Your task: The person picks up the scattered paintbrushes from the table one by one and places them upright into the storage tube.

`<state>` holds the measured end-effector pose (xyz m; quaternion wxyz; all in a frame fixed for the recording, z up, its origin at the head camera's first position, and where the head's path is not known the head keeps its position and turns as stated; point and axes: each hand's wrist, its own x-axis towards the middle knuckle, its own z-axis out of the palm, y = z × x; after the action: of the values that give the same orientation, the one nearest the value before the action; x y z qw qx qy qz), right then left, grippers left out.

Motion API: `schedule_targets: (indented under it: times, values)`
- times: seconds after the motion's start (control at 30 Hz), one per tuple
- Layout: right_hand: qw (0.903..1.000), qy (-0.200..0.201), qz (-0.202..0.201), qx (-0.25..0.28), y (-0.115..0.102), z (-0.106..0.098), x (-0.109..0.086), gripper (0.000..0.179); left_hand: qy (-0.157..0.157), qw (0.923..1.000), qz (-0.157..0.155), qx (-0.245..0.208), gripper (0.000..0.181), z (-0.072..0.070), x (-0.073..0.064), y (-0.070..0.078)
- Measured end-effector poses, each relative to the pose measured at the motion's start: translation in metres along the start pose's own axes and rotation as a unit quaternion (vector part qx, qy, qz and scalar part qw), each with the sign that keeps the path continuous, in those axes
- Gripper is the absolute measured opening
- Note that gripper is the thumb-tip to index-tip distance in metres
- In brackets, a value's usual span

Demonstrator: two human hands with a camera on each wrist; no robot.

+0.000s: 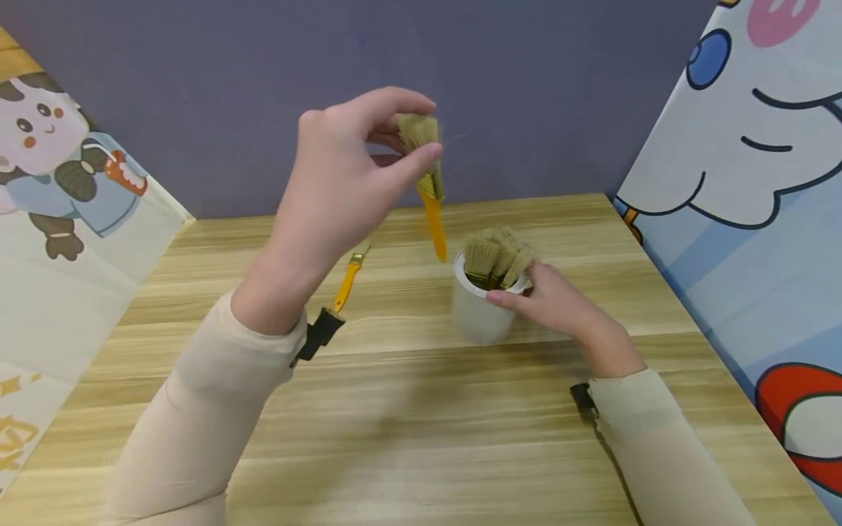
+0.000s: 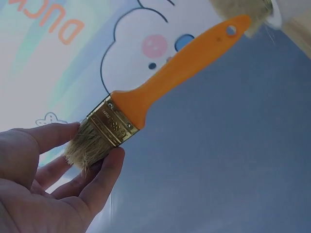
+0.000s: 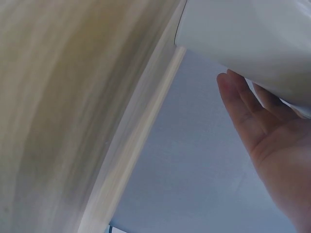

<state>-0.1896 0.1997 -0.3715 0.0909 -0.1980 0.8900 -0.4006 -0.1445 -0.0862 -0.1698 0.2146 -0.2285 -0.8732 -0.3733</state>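
Raised above the table, my left hand (image 1: 345,157) pinches a paintbrush (image 2: 180,68) by its pale bristles. Its orange handle hangs downward in the head view, and a gold metal band joins handle and bristles. A white can (image 1: 483,321) stands upright on the table to the right, with several paintbrushes (image 1: 493,257) in it, bristles up. My right hand (image 1: 559,299) grips the can at its right side, thumb at the rim; the right wrist view shows fingers (image 3: 238,104) against the can's wall.
Another paintbrush (image 1: 349,281) with an orange handle lies on the wood-grain table (image 1: 395,409), partly behind my left forearm. A plain purple-grey panel (image 1: 526,95) rises along the far edge. Printed cartoon panels (image 1: 743,204) flank the table on both sides.
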Motion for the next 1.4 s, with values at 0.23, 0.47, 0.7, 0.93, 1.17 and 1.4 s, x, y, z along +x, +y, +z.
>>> schedule_targets:
  times: [0.23, 0.47, 0.7, 0.93, 1.17, 1.4]
  values:
    - [1.0, -0.003, 0.001, 0.0, 0.0, 0.0, 0.0, 0.081, -0.002, 0.9962, 0.011, -0.087, 0.03, 0.023, 0.0, 0.008]
    - [1.0, -0.002, -0.001, 0.008, 0.001, -0.001, 0.0, 0.078, -0.015, 0.9957, 0.04, -0.083, 0.03, 0.046, 0.002, 0.005]
    - [1.0, -0.006, 0.004, 0.007, 0.001, -0.002, -0.001, 0.074, -0.046, 0.997, 0.025, -0.056, 0.032, 0.06, 0.002, -0.001]
    - [0.9999, -0.006, 0.005, 0.009, 0.001, -0.002, -0.002, 0.079, -0.056, 0.9976, 0.017, -0.037, 0.03, 0.069, 0.002, -0.008]
    - [1.0, -0.002, 0.001, -0.001, 0.002, 0.0, -0.001, 0.079, -0.074, 0.9968, 0.004, -0.029, 0.029, 0.077, 0.0, -0.016]
    - [1.0, 0.002, -0.007, 0.006, 0.004, 0.0, -0.001, 0.079, -0.115, 0.9933, -0.006, -0.006, 0.029, 0.083, -0.004, -0.02]
